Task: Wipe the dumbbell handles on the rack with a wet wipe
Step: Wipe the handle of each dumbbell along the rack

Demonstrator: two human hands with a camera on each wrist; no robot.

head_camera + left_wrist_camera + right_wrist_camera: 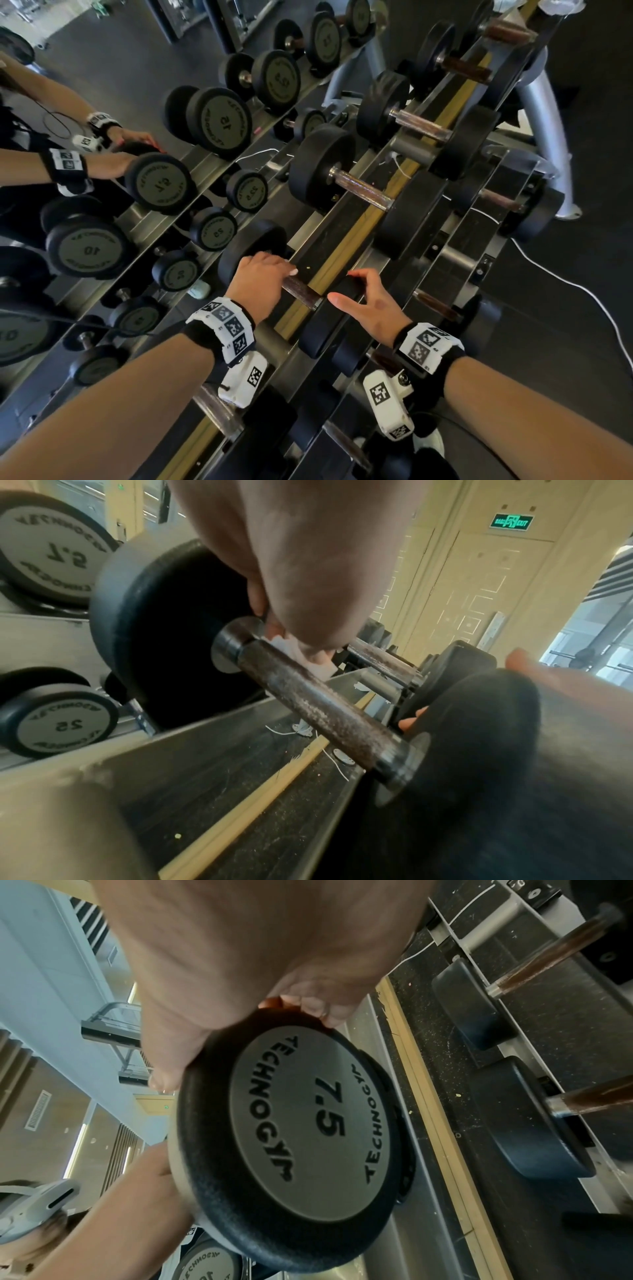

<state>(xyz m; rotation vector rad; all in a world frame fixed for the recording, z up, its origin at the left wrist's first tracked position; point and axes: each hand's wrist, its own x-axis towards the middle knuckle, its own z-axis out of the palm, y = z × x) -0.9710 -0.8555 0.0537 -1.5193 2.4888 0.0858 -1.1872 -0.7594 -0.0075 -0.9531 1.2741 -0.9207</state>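
Note:
The 7.5 dumbbell lies across the rack in front of me. Its dark, worn handle is bare over most of its length. My left hand curls over the handle's end by the mirror-side head, pressing a white wet wipe against the metal. Only a small patch of the wipe shows under the fingers. My right hand grips the rim of the near head, thumb on one side and fingers on the other.
More dumbbells sit farther along the same tier, and a lower tier runs to my right. A mirror on the left repeats the rack and my arms. A white cable trails over the dark floor at right.

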